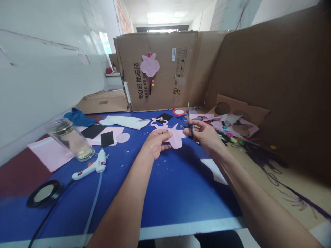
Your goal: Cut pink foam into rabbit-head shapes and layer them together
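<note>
Now our left fingers (167, 135) pinch pink paper (177, 139) over the table (165, 196); just right, our right fingers (197, 123) grip scissors (191, 131)!

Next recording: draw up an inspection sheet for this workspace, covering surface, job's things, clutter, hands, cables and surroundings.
Surface: blue tabletop with small paper scraps.
Job's things: pink paper cutout; scissors, blades pointing up.
Clutter: glass jar, glue gun and black roll at left.
Hands: left hand pinches the cutout; right hand holds the scissors.
Cables: black cord from the glue gun, leaving the picture's bottom edge.
Surroundings: cardboard panels behind and at right.
</note>
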Demonstrator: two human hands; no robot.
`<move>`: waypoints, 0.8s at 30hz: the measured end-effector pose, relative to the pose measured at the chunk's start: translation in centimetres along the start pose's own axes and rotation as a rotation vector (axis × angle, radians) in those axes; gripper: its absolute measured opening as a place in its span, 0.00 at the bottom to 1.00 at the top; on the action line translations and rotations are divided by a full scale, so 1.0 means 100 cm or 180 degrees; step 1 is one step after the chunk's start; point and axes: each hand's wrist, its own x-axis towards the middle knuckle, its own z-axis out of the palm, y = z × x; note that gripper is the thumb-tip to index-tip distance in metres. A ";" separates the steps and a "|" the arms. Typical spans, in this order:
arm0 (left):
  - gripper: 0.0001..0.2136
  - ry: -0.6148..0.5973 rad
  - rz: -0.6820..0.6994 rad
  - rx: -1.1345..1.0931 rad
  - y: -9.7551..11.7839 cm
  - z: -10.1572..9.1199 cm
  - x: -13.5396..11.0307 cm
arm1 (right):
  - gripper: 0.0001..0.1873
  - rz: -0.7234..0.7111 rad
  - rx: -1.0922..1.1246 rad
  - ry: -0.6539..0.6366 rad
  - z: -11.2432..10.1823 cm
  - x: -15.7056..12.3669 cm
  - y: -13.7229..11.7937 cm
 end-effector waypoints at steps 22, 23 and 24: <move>0.08 0.0364 0.0028 -0.0412 -0.002 0.013 0.001 | 0.33 -0.0118 -0.0193 -0.0108 0.004 -0.005 -0.009; 0.08 0.0295 0.0002 -0.0369 -0.002 0.013 0.000 | 0.33 -0.0109 -0.0212 -0.0108 0.004 -0.005 -0.009; 0.09 0.0211 -0.0033 -0.0320 -0.002 0.013 -0.001 | 0.33 -0.0105 -0.0227 -0.0109 0.004 -0.005 -0.010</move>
